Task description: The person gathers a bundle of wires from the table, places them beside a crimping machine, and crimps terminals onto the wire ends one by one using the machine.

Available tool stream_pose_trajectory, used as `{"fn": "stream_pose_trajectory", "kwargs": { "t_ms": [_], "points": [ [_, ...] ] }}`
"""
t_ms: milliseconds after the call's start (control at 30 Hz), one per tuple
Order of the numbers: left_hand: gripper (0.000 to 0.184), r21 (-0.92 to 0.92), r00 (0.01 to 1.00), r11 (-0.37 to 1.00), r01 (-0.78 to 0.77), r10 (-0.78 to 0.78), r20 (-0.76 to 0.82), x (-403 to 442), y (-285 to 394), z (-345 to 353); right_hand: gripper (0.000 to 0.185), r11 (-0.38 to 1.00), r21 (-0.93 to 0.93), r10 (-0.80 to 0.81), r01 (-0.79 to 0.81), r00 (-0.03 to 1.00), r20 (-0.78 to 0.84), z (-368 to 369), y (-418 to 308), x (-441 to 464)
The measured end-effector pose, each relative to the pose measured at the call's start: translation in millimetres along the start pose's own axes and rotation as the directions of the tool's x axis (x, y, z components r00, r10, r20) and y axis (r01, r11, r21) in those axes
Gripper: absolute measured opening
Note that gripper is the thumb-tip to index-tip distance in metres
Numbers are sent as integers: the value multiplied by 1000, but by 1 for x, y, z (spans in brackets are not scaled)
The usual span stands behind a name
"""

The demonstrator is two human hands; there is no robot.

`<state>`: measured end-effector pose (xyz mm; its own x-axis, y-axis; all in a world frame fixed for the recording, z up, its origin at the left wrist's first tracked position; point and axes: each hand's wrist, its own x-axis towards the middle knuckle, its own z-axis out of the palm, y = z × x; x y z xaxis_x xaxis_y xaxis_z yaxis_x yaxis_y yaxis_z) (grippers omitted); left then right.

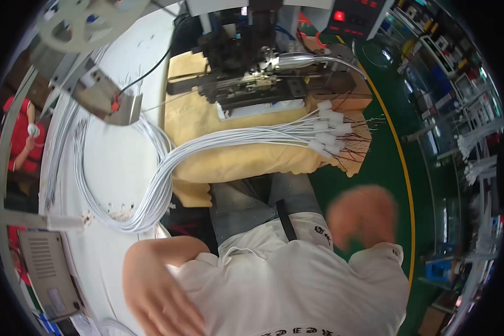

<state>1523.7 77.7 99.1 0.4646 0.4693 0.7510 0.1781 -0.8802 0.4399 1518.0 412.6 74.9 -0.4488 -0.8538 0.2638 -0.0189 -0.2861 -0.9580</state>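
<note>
My left hand (165, 299) is at the lower left, in front of the white shirt (297, 285). Its fingers point down, loosely stretched, and nothing shows in them. On the right, beside my lap, my right hand (364, 215) is a motion blur and its fingers cannot be made out. A thick bundle of white cables (224, 137) lies across the yellow cloth (241, 162) and loops onto the white table (112, 168). White connectors (330, 131) with thin dark wires sit at its right end. Neither hand touches the bundle.
A dark machine (252, 61) with metal parts stands behind the cables. A metal bracket (109, 98) and a reel (89, 22) are at the upper left. A grey box (47, 274) stands lower left. A person in red (25, 134) is at the far left; shelves (442, 123) line the right.
</note>
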Motion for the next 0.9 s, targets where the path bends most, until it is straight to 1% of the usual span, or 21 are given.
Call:
{"fn": "stream_pose_trajectory", "kwargs": {
  "t_ms": [33, 67, 100, 133, 167, 200, 233, 300, 333, 367, 433, 467, 533, 567, 667, 767, 900],
  "points": [
    [32, -40, 985, 998, 51, -57, -161, -19, -8, 1, 29, 984, 172, 60, -47, 996, -73, -17, 51, -4],
    [28, -77, 978, 997, 30, -45, -206, -33, -28, -13, 29, 937, 344, 119, -63, 982, -145, -34, 101, -7],
    [29, -89, 919, 996, 1, -36, -392, -52, -51, -16, 27, 926, 371, 156, -72, 967, -203, -32, 126, -9],
    [29, 43, 680, 983, 180, -92, -727, -63, -66, 1, 24, 914, 397, 193, -79, 947, -256, -25, 142, -8],
    [30, 4, 323, 921, 390, -133, -937, -74, -82, 19, 24, 925, 367, 220, -102, 929, -298, -19, 151, -8],
    [30, -40, 389, 843, 537, -289, -875, -89, -91, -4, 23, 933, 336, 246, -127, 908, -340, -14, 158, -7],
    [24, -172, 246, 781, 600, -385, -889, -93, -102, -7, 23, 940, 303, 269, -155, 884, -381, -13, 161, -6],
    [20, -191, 117, 547, 815, -478, -870, -94, -124, -15, 22, 950, 283, 254, -132, 856, -450, -10, 163, -2],
    [20, -192, 46, 408, 892, -506, -861, -93, -136, -20, 22, 954, 273, 247, -123, 840, -483, -9, 163, -4],
    [24, -101, 88, 344, 933, -493, -865, -95, -147, -25, 22, 958, 261, 241, -115, 815, -527, -10, 162, -6],
    [24, 83, 161, 203, 976, -403, -901, -93, -171, -37, 21, 962, 253, 236, -99, 763, -602, -12, 160, -8],
    [24, 168, 200, 118, 979, -362, -910, -93, -179, -40, 21, 969, 225, 227, -105, 743, -630, -11, 160, -10],
    [23, 273, 259, -1, 962, -319, -912, -103, -197, -51, 20, 981, 152, 195, -124, 709, -678, -17, 158, -15],
    [22, 322, 291, -63, 945, -295, -910, -107, -205, -56, 20, 981, 152, 191, -118, 699, -689, -18, 161, -18],
    [21, 214, 167, -104, 971, -342, -925, -110, -222, -67, 19, 979, 169, 203, -116, 663, -720, -14, 162, -22],
    [26, 212, 146, -156, 965, -356, -923, -106, -244, -77, 19, 968, 223, 241, -112, 657, -714, -13, 168, -24],
    [34, 77, 87, 39, 996, -419, -904, -102, -274, -85, 17, 971, 201, 238, -133, 655, -717, -14, 173, -17]
  ]
}}
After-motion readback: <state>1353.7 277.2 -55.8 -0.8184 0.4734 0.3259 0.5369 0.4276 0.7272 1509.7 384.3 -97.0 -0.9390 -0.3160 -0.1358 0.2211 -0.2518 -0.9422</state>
